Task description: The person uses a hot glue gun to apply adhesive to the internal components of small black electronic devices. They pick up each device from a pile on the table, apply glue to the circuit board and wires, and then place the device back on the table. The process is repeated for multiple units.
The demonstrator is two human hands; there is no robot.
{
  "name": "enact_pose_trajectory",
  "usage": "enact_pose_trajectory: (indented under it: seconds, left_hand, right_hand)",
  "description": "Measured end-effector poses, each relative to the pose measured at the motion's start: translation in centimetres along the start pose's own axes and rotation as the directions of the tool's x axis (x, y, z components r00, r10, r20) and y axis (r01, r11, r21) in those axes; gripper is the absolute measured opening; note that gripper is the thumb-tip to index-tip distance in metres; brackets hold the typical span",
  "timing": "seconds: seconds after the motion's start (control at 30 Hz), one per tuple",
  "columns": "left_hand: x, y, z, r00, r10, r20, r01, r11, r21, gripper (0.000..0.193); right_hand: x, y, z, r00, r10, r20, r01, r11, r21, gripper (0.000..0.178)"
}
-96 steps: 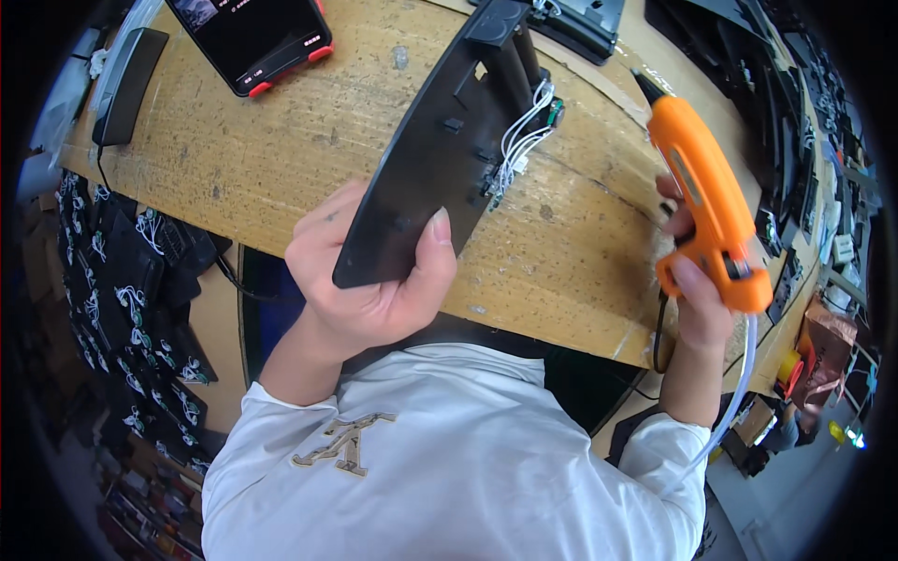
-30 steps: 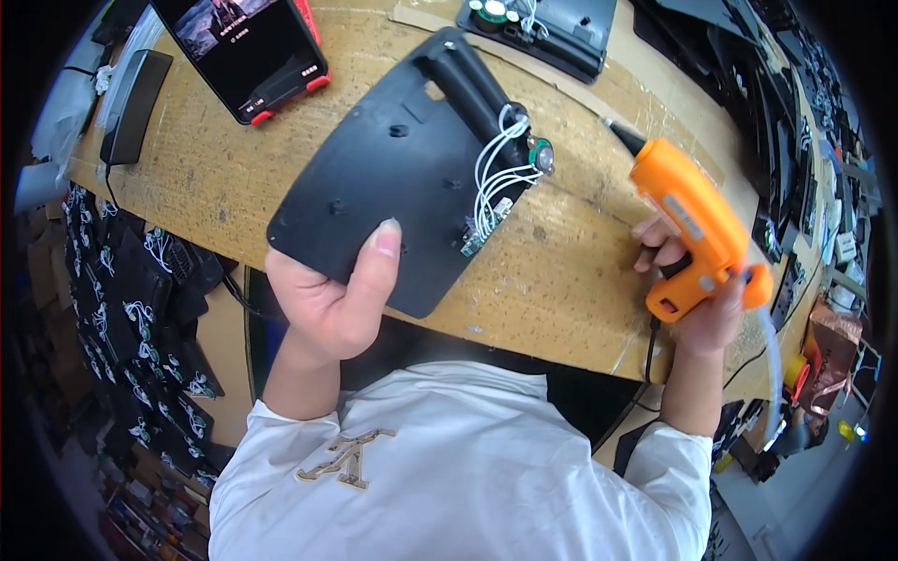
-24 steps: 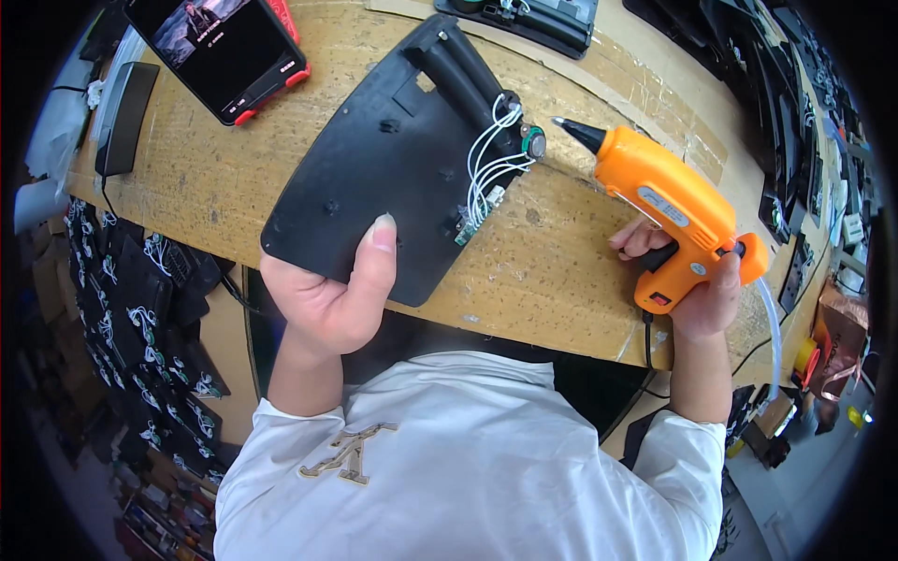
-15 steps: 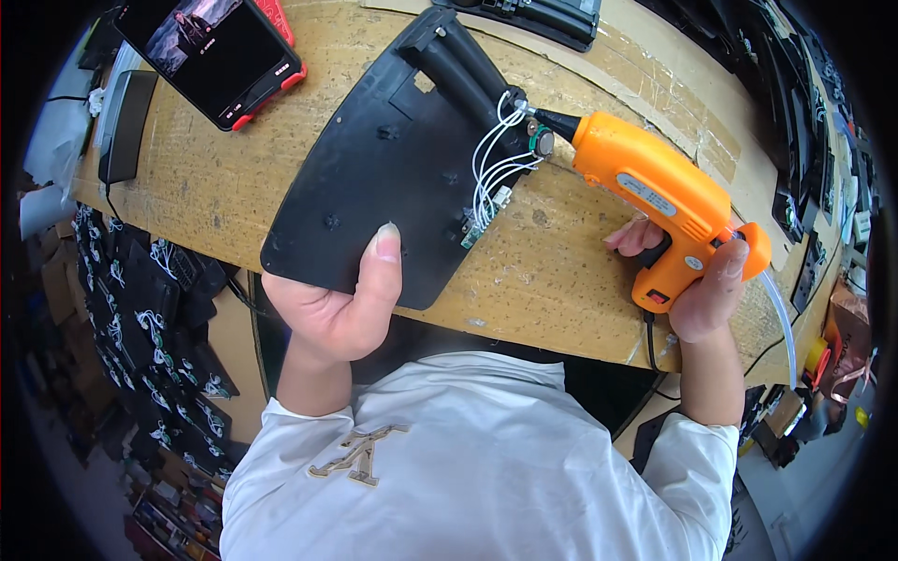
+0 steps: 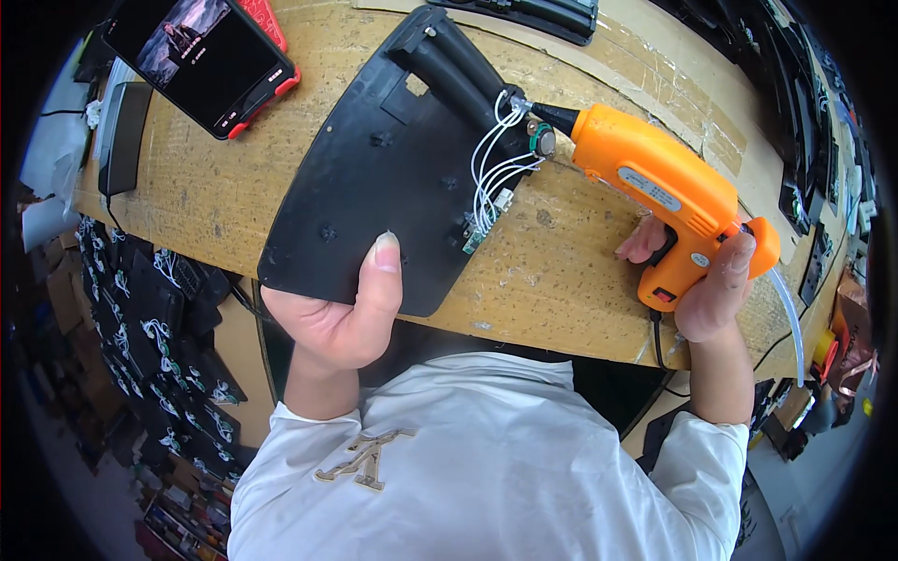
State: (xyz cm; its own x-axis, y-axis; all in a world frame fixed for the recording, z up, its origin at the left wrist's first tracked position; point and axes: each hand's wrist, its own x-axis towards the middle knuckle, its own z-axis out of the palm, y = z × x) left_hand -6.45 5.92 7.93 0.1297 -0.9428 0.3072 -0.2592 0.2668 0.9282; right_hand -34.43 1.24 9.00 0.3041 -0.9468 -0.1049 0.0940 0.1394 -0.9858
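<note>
My left hand (image 5: 351,304) grips the near edge of a black plastic panel (image 5: 365,201), thumb on top, fingers hidden underneath. Along the panel's right side run white wires (image 5: 480,164), joining a small green circuit board (image 5: 479,231) and a round component (image 5: 542,140). A black ribbed cylinder-like part is moulded at its far end. In my right hand (image 5: 711,294) is an orange hot glue gun (image 5: 659,178), fingers wrapped around its handle. Its black nozzle points left and meets the wires near the round component. A clear glue stick (image 5: 790,318) hangs from the gun's rear.
A phone (image 5: 201,65) with a red-cornered case leans at the far left, beside a dark device (image 5: 125,140). Another black part (image 5: 552,17) lies at the back on cardboard (image 5: 673,93). Many wired black panels (image 5: 168,346) are stacked left of the wooden table (image 5: 215,210).
The view has shifted slightly. My hands, the panel and the glue gun keep nearly the same positions relative to each other, with the nozzle still at the wires.
</note>
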Motion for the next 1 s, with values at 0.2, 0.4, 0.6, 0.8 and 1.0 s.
enact_pose_trajectory:
  seconds: [0.2,0.4,0.6,0.8,1.0]
  left_hand:
    - [0.1,-0.3,0.4,0.998,0.027,-0.052,-0.029,0.999,-0.039,0.016]
    - [-0.6,-0.7,0.4,0.995,-0.023,-0.094,0.020,0.999,-0.037,0.029]
    - [-0.5,-1.0,0.6,0.995,0.011,-0.098,-0.020,0.996,-0.089,0.034]
    - [-0.6,-0.9,0.8,0.992,-0.009,-0.128,-0.005,0.994,-0.107,0.034]
    - [-0.5,-1.0,0.5,0.994,0.001,-0.108,-0.008,0.998,-0.061,0.035]
  right_hand:
    - [0.0,-0.5,0.1,0.999,0.038,-0.035,-0.042,0.992,-0.118,0.066]
    - [-0.2,-0.9,0.4,0.993,0.068,-0.099,-0.081,0.987,-0.140,0.064]
    - [-0.2,-1.1,1.1,0.984,0.102,-0.145,-0.118,0.987,-0.110,0.056]
    - [0.0,-1.0,0.7,0.995,0.045,-0.086,-0.054,0.992,-0.111,0.048]
    - [0.0,-1.8,0.9,0.989,0.116,-0.090,-0.131,0.972,-0.195,0.051]
